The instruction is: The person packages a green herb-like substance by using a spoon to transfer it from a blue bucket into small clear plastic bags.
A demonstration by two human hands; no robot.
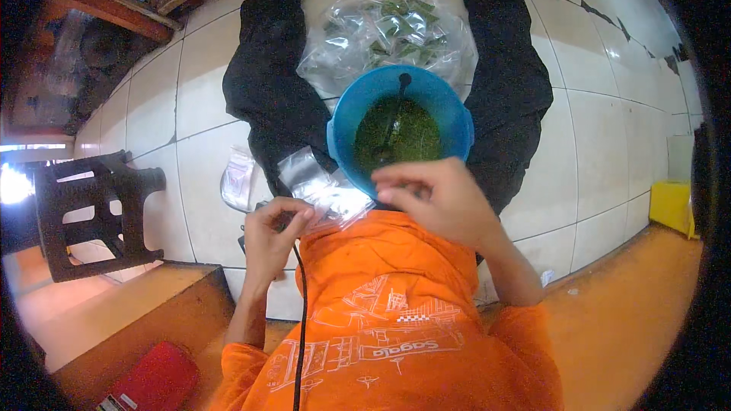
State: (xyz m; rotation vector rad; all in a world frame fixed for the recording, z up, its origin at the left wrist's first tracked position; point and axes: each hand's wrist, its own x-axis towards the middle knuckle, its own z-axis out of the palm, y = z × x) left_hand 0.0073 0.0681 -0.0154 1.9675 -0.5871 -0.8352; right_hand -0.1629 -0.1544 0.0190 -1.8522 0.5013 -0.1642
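A blue plastic bucket stands between the person's legs, with loose green material inside and a dark-handled utensil leaning in it. My left hand pinches the edge of a clear plastic bag that lies over the lap, left of the bucket. Over the bucket's near rim is my right hand, its fingers curled; whether they hold something small is unclear. Beyond the bucket, a large clear plastic bag holds several small packets with green contents.
A pack of clear bags lies on the tiled floor by the left leg. Further left is a dark plastic stool. A red object sits at lower left, a yellow object at far right. A black cable runs down the orange shirt.
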